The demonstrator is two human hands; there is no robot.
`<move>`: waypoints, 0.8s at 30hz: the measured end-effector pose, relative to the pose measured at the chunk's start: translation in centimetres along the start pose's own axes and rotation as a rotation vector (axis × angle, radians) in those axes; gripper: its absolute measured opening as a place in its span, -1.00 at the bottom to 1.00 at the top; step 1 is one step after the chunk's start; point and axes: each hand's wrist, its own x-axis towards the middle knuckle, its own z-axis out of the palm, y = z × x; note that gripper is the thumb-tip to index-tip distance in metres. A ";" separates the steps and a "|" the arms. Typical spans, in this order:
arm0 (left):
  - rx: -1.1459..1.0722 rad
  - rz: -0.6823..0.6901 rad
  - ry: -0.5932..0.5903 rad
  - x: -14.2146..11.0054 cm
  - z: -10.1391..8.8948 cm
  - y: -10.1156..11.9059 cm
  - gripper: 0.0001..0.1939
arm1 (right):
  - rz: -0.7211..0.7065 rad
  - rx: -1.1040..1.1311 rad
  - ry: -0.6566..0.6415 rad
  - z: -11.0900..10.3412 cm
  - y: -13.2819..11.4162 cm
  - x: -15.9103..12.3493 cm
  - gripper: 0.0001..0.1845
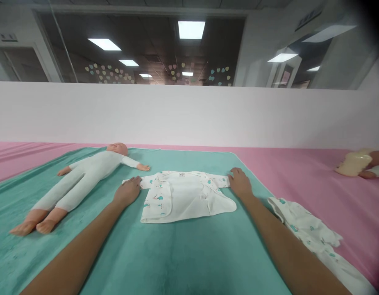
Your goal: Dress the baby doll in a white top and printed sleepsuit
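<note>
In the middle of the frame, a small white baby shirt (187, 196) with green-blue prints lies spread out on a teal blanket (183, 254), its sleeves stretched to either side and a label at the neckline. The person's left hand (128, 190) rests palm down over the sleeve at the left of centre, fingers curved on the cloth; from where I stand I can't tell whether they pinch it. The right hand (239, 181) lies palm down at the other cuff, right of centre, fingertips touching it, and I can't make out any grip there either. Toward the left of the frame a doll (94, 172) in a pale suit lies on its back on the same blanket, head toward the wall (177, 114), one arm reaching near the shirt. At lower right a crumpled printed garment (312, 229) lies partly behind the right forearm, over the blanket's edge and the pink cover (300, 172). Against the right edge, a cream-coloured object (353, 163) sits beside a partly cut-off doll limb (378, 157). Glass (146, 49) fills the upper frame, with heart shapes (111, 73) and ceiling lights showing in it.
</note>
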 end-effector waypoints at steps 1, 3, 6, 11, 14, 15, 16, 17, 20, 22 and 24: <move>-0.022 -0.015 0.014 -0.1 -0.2 0.0 -0.50 | -0.094 0.012 -0.013 0.0 -0.7 -0.4 -0.66; -0.078 -0.029 0.064 -0.3 -0.6 0.2 -0.52 | -0.262 0.064 -0.079 0.3 -2.4 -1.2 -0.60; -0.144 0.082 0.131 -0.9 -0.9 1.1 -0.53 | -0.405 0.139 -0.257 0.9 -4.6 -2.2 -0.52; -0.166 0.327 -0.006 -0.8 -0.3 2.4 -0.48 | -0.373 0.121 -0.431 1.7 -4.9 -2.4 -0.40; -0.144 0.283 -0.029 -0.1 0.4 1.7 -0.46 | -0.340 0.090 -0.439 1.7 -4.2 -2.2 -0.35; -0.144 0.255 -0.028 0.2 0.5 1.3 -0.46 | -0.339 0.081 -0.435 1.8 -4.0 -2.1 -0.34; -0.146 0.225 -0.024 0.3 0.5 0.8 -0.46 | -0.341 0.074 -0.430 1.8 -3.9 -2.1 -0.34; -0.150 0.190 -0.015 0.5 0.5 0.4 -0.46 | -0.345 0.070 -0.424 1.9 -3.7 -2.1 -0.34; -0.175 0.043 0.034 0.5 0.0 -0.9 -0.52 | -0.354 0.073 -0.418 1.9 -3.5 -2.1 -0.33; -0.188 -0.059 0.068 0.4 -0.4 -1.5 -0.57 | -0.350 0.079 -0.417 1.9 -3.5 -2.2 -0.34; -0.186 -0.158 0.117 0.5 -0.7 -2.0 -0.63 | -0.346 0.086 -0.419 1.9 -3.5 -2.2 -0.36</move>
